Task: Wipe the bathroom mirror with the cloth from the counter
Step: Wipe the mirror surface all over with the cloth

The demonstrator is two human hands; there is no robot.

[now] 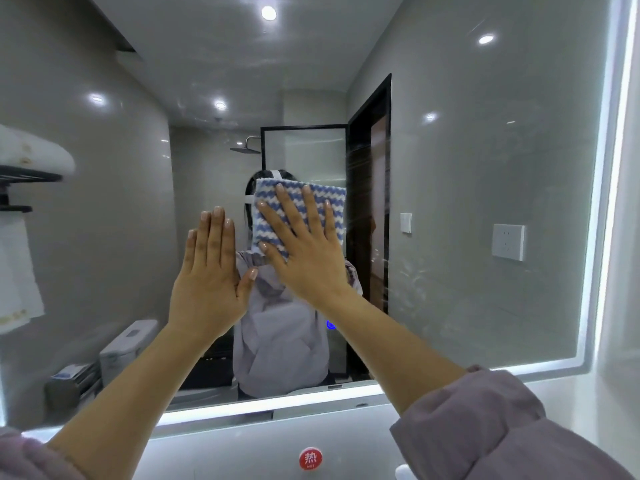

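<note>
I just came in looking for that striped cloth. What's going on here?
A person is wiping the bathroom mirror. Their right hand presses the blue-and-white striped cloth flat against the glass near the middle, fingers spread. The left hand is held up flat beside it, holding nothing; whether it touches the glass is unclear. Faint smears show on the glass to the right, so the job looks unfinished.

Mirror (467, 168): large wall-mounted pane, upright, with a lit white band along its lower and right edges and faint smears on its right part. Cloth (294, 192): blue-and-white zigzag stripes, ribbed, spread flat against the glass near centre, pressed under the right hand (304, 258).
</note>
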